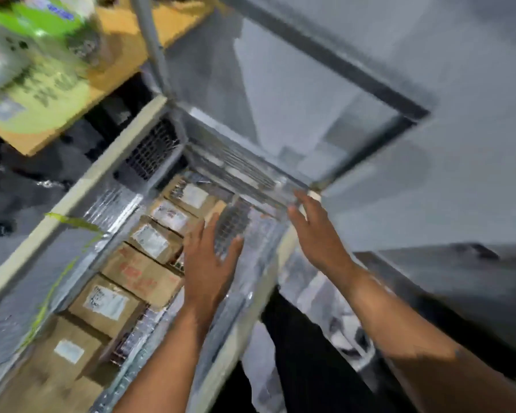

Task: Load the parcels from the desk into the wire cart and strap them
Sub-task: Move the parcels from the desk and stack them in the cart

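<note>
Parcels (pixel 137 272) in a row inside wire cart (pixel 72 201), labels up.
Left hand (pixel 210 257) open, fingers spread, over cart; right hand (pixel 313 231) open at far rim. Bench (pixel 125 49) upper left, blurred.

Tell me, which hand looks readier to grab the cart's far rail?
Probably the right hand: its fingers already reach the wire cart rail, while the left hand hovers open over the parcels.
</note>
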`<state>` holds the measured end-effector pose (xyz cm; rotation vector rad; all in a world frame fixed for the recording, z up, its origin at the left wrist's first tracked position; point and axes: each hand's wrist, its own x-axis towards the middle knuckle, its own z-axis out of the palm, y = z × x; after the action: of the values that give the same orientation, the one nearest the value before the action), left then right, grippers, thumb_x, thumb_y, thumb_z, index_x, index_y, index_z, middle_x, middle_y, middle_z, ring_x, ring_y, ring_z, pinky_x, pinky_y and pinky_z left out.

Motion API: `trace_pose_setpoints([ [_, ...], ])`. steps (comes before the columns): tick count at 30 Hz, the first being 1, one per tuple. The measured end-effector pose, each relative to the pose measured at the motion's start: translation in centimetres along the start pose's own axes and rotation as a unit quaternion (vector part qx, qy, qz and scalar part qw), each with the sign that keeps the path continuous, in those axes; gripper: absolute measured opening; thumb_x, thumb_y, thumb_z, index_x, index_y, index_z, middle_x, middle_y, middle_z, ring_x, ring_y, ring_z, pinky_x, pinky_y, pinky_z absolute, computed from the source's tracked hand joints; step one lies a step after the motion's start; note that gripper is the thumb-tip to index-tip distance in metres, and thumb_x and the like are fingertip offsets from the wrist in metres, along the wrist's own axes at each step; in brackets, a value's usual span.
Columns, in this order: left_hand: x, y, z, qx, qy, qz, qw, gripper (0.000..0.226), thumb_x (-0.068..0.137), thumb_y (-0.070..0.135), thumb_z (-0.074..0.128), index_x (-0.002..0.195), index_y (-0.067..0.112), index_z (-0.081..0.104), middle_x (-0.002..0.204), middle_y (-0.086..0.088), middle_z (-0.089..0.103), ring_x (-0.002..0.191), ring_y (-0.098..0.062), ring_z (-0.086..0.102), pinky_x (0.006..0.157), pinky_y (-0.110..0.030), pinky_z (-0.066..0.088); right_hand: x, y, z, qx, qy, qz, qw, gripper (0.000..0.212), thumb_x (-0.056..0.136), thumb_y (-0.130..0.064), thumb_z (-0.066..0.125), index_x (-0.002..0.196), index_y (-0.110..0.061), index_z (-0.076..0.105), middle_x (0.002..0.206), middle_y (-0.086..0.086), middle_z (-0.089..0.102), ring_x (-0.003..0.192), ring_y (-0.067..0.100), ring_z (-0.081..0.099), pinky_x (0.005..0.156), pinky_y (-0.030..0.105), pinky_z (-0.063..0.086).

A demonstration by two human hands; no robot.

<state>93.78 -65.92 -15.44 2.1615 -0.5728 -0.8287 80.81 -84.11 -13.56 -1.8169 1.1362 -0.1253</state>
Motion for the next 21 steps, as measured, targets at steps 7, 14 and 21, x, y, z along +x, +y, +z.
trace_pose_setpoints([
  [7,-13.7,13.3,9.1,0.026,-0.188,0.168,0.967,0.081,0.085,0.064,0.050,0.154,0.022,0.046,0.162,-0.008,0.039,0.152,-0.024,0.029,0.125,-0.031,0.016,-25.1,4.9,-15.0,0.034,0.243,0.136,0.960,0.048,0.108,-0.029,0.053,0.153,-0.015,0.047,0.156,0.001,0.047,0.146,0.008,0.036,0.120,0.016,0.023],
  [14,-25.2,21.9,24.3,0.075,-0.414,0.277,0.864,0.072,0.088,0.073,0.055,0.152,0.042,0.039,0.155,0.018,0.036,0.142,-0.001,0.033,0.116,-0.029,0.028,-43.0,14.1,-26.4,0.084,0.483,0.235,0.839,0.058,0.099,-0.052,0.047,0.152,-0.028,0.045,0.149,-0.015,0.045,0.135,0.001,0.038,0.109,0.013,0.030],
  [21,-34.9,25.6,38.1,0.128,-0.491,0.223,0.832,0.077,0.092,0.058,0.067,0.157,0.034,0.033,0.162,0.002,0.032,0.145,-0.018,0.037,0.106,-0.028,0.033,-52.2,22.3,-28.8,0.207,0.546,0.292,0.758,0.040,0.104,-0.044,0.055,0.142,-0.046,0.045,0.146,-0.022,0.047,0.133,-0.003,0.043,0.103,0.016,0.034],
])
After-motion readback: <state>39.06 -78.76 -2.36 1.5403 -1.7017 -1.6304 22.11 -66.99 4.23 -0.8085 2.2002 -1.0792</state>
